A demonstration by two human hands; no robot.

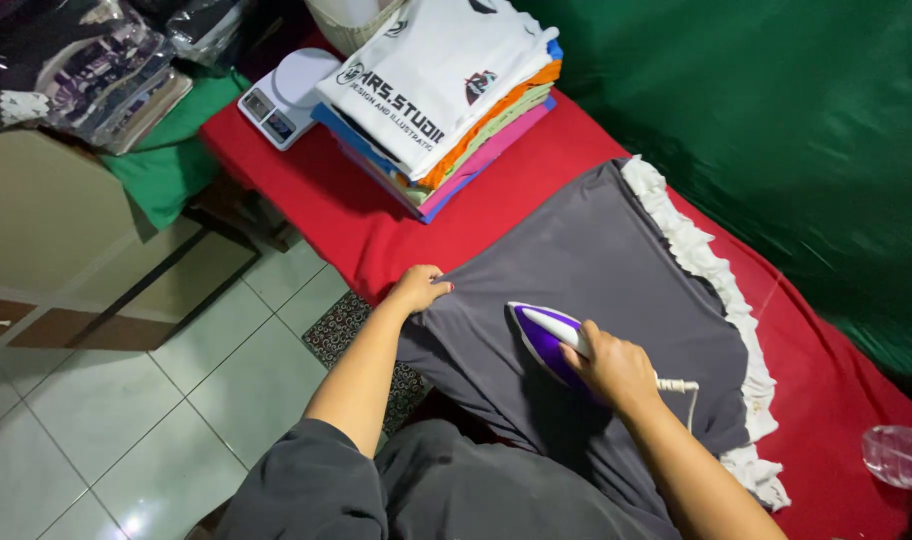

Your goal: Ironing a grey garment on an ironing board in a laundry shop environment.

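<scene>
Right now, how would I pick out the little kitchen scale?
Find the red-covered table and follow it to its far left corner. Beside the stack of folded shirts sits the scale, the only hard, flat white thing there, with a round top.

Glossy plastic iron [542, 335], matt grey cloth [596, 260]

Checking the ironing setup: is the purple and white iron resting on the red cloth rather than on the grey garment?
No, the purple and white iron, gripped by the right hand, sits on the grey garment.
</scene>
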